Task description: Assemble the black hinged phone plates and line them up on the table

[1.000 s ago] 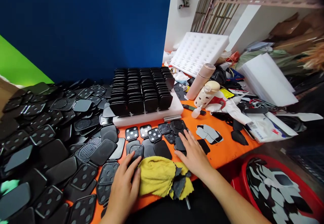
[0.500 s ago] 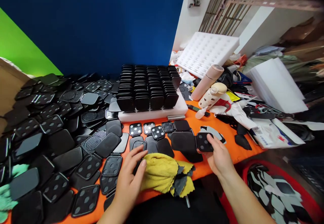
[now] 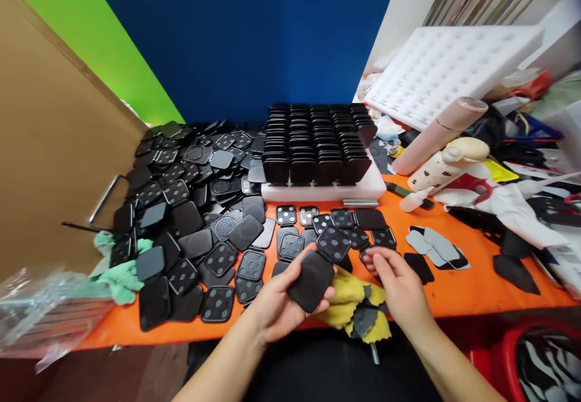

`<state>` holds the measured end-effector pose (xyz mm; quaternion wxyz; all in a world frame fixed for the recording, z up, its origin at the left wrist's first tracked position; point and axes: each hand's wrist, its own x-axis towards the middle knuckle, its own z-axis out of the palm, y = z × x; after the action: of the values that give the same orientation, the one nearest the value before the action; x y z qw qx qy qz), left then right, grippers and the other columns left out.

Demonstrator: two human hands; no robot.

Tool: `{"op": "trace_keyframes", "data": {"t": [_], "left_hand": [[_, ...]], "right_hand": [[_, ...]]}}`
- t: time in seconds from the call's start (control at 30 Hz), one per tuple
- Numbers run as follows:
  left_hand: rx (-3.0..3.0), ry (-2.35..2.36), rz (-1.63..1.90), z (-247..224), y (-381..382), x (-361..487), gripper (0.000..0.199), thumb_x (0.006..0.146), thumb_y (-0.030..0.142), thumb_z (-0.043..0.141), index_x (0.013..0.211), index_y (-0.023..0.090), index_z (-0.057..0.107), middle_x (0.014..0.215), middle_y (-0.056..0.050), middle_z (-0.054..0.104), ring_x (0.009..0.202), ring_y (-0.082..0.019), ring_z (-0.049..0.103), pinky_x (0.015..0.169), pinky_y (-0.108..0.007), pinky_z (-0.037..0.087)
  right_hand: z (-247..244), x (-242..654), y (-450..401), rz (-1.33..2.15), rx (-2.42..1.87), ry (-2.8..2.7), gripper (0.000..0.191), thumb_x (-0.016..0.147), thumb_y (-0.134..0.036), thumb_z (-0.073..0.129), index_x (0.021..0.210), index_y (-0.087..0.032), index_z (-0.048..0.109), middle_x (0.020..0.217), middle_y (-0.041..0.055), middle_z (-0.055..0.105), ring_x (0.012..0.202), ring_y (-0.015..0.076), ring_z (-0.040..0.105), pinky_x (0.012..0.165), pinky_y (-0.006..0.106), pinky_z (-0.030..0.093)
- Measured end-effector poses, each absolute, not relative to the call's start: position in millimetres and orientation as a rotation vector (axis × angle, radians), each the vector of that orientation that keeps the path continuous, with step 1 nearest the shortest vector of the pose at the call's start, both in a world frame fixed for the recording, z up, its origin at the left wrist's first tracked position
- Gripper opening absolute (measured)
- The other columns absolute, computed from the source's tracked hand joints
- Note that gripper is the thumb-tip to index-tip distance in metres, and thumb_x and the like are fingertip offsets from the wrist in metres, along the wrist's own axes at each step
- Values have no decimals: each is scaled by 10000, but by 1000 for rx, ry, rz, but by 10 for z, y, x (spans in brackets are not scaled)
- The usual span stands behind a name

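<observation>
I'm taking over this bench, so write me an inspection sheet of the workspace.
Surface: orange table covering, crowded at left.
Job's things: flat black pieces upright in rows on white foam block; loose dotted pieces.
Clutter: yellow cloth, green cloth, pink bottle.
Hands: left hand holds black plate; right hand near pieces, grip unclear.
Cables: none clearly seen.
Surroundings: blue wall panel, cardboard, red tub.

Foam block (image 3: 272,194) sitting on table (image 3: 472,284), bearing rows of standing plates (image 3: 313,148); panel (image 3: 240,39) rising behind. Loose plates (image 3: 188,217) heaping left of block, others spreading before it. Cloth (image 3: 122,278) lying at heap's near left. Rag (image 3: 347,296) lying at table's front edge. Flask (image 3: 438,135) and squeeze bottle (image 3: 414,200) resting right of block. Bucket (image 3: 511,353) standing lower right, holding scraps (image 3: 544,362).
</observation>
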<state>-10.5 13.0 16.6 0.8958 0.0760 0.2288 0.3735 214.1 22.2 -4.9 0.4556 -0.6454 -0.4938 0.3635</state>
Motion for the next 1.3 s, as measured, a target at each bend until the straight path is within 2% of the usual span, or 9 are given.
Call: {"op": "trace_keyframes", "data": {"t": [0.27, 0.4, 0.57, 0.73, 0.9, 1.0, 1.13, 1.23, 1.3], "left_hand": [[246, 778, 966, 126, 186, -41, 418, 833, 350, 582, 1219, 252, 456, 1198, -101, 597, 1013, -294, 618, 839, -403, 488], [402, 1040, 1057, 74, 276, -46, 518, 775, 393, 635, 1246, 247, 475, 1226, -82, 586, 1123, -284, 548, 889, -371, 476], [779, 1248, 1121, -124, 338, -258, 560, 795, 404, 594, 1313, 258, 439, 1414, -50, 411, 1305, -257, 348, 1068, -384, 293], [1337, 1622, 1158, -71, 277, -329, 463, 799, 372, 585, 1247, 270, 531, 1446, -40, 356, 1334, -270, 286, 1110, -443, 177], [1158, 1213, 946, 101, 99, -23, 417, 792, 455, 596, 1170, 278, 605, 1243, -81, 584, 1162, -292, 514, 1025, -457, 347], [656, 938, 891, 150, 76, 146, 547, 765, 495, 624, 1240, 238, 540, 1245, -115, 582, 1089, -298, 573, 937, -437, 442], [224, 911, 929, 194, 217, 82, 400, 843, 448, 541, 1014, 104, 654, 965, -137, 703, 861, -228, 672, 822, -322, 510], [76, 778, 906, 189, 324, -86, 600, 883, 560, 371, 1047, 48, 637, 849, -157, 713, 731, -204, 685, 720, -287, 531], [49, 685, 899, 160, 349, -159, 689, 879, 610, 295, 1141, 46, 591, 855, -163, 712, 717, -207, 684, 704, -291, 528]], "right_hand": [[-66, 2878, 278, 176, -2046, -1884, 390, 843, -481, 455, 1063, -193, 599, 1043, 105, 633, 962, 278, 566, 805, 418, 459], [-74, 2756, 283, 239, -2139, -2122, 573, 784, -517, 534, 1281, -238, 468, 1230, 101, 548, 1098, 306, 496, 874, 458, 411], [-146, 2554, 246, 361, -2229, -2060, 605, 760, -393, 562, 1312, -181, 431, 1153, 134, 552, 1062, 321, 513, 850, 442, 434], [-135, 2672, 251, 616, -2157, -1810, 621, 783, -401, 517, 1340, -165, 380, 1173, 128, 519, 1059, 278, 543, 861, 409, 461], [50, 2346, 31, 890, -1832, -1620, 595, 835, -453, 493, 1347, -178, 366, 1127, 107, 559, 939, 215, 609, 809, 350, 516], [182, 1976, -94, 900, -1432, -1920, 597, 839, -485, 519, 1347, -202, 383, 1262, 122, 512, 1148, 243, 508, 962, 378, 440], [115, 1761, -103, 606, -1250, -2105, 464, 862, -430, 506, 1270, -213, 464, 1249, 111, 539, 1225, 286, 422, 1008, 484, 378], [-82, 1824, -91, 469, -1320, -2220, 258, 838, -278, 562, 1093, -243, 570, 1120, 81, 601, 1138, 312, 482, 943, 532, 403], [-191, 1886, -90, 486, -1335, -2151, 124, 842, -218, 536, 954, -240, 584, 991, 65, 616, 997, 272, 552, 846, 465, 466]]}}
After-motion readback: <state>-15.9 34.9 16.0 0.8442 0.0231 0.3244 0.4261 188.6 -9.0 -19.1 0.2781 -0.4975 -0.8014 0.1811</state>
